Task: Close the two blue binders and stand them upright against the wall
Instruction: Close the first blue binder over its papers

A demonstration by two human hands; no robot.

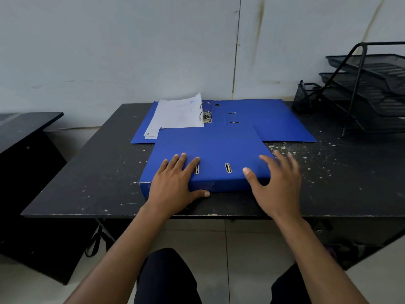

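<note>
Filling the upper half of the view, a pale wall (120, 51) rises straight behind a black desk (92, 172) whose top is flecked with white chips, thickest toward its right side. At the far right of the desk, close to the wall, stands a tiered black mesh tray rack (372, 84), with a small black mesh holder (305, 96) just beside it on the left. Two blue binders lie flat on the desk. The open binder (274, 119) is spread wide at the back, near the wall, its cover laid out to the right, its metal rings (206, 111) standing up at the middle and a stack of white papers (177, 115) resting on its left half. The closed binder (210, 145) lies in front of it, overlapping the open one's near edge, with its spine facing the person and two small metal slots showing on its cover. The left hand (177, 181) presses flat on the near left part of that cover, fingers spread, thumb hooked down along the spine. The right hand (278, 183) is spread wide at the binder's near right corner, thumb resting on the cover and fingers blurred beyond the right edge, gripping nothing.
</note>
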